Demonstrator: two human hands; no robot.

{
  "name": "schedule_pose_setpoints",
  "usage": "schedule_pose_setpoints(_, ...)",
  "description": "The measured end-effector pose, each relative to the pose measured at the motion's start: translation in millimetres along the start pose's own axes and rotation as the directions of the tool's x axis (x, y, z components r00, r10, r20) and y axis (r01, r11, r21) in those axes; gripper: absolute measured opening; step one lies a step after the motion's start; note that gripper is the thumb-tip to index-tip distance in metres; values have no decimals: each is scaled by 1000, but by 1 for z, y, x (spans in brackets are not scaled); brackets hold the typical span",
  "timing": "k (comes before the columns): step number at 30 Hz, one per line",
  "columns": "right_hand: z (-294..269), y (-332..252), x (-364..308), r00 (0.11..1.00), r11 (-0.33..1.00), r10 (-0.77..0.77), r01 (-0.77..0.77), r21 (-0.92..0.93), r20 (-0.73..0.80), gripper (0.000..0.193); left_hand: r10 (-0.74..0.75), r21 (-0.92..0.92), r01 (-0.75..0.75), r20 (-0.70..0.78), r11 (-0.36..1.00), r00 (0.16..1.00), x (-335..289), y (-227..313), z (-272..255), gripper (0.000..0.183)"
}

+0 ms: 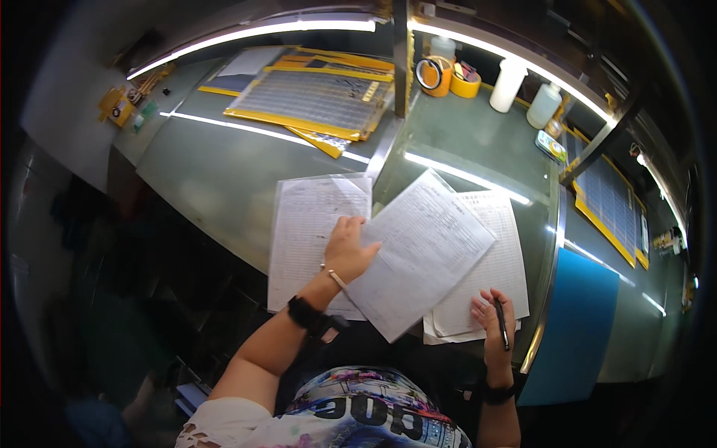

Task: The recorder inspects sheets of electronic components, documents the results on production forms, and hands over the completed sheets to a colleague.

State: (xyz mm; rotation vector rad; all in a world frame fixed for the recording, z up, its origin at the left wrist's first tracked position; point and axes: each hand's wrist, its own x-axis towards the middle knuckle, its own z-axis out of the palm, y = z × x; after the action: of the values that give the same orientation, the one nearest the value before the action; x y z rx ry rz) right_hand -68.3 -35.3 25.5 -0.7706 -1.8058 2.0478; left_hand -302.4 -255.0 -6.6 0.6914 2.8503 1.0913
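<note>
My left hand (349,250) grips the left edge of a printed paper sheet (426,254) and holds it lifted and tilted over the bench. Under it to the left lies a sheet in a clear plastic sleeve (306,231). To the right a stack of printed sheets (497,254) rests flat. My right hand (493,317) presses on the stack's near corner and holds a dark pen (501,322). Both wrists carry dark bands.
A grey-green bench (224,172) holds yellow-framed grid panels (314,97) at the back. Tape rolls (447,75), two white bottles (523,93) and a small tin (551,145) stand at the back right. A blue sheet (575,321) and another yellow-framed panel (609,205) lie to the right.
</note>
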Motion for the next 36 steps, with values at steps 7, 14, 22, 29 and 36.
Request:
schedule_pose_setpoints(7, 16, 19, -2, 989, 979, -118, 131, -153, 90, 36, -90, 78, 79, 139, 994, 986, 23, 8, 19, 32)
schedule_pose_setpoints(14, 31, -10, -11, 988, 979, -144, 151, -141, 57, 37, 62, -359, -62, -11, 931, 998, 7, 40, -33, 23)
schedule_pose_setpoints(22, -2, -79, 9, 846, 660, -519, 486, -573, 121, 21, -297, -240, 235, -265, 942, 917, -40, -88, -119, 26)
schedule_pose_setpoints(29, 6, -152, 71, 876, 526, -449, 420, -740, 179, 6, -253, 101, 330, -447, 939, 858, -98, -137, -104, 40)
schedule_pose_setpoints(36, 30, -176, 103, 820, 394, -423, 550, -736, 386, 11, -604, -292, 564, -63, 772, 794, -122, -143, -103, 40)
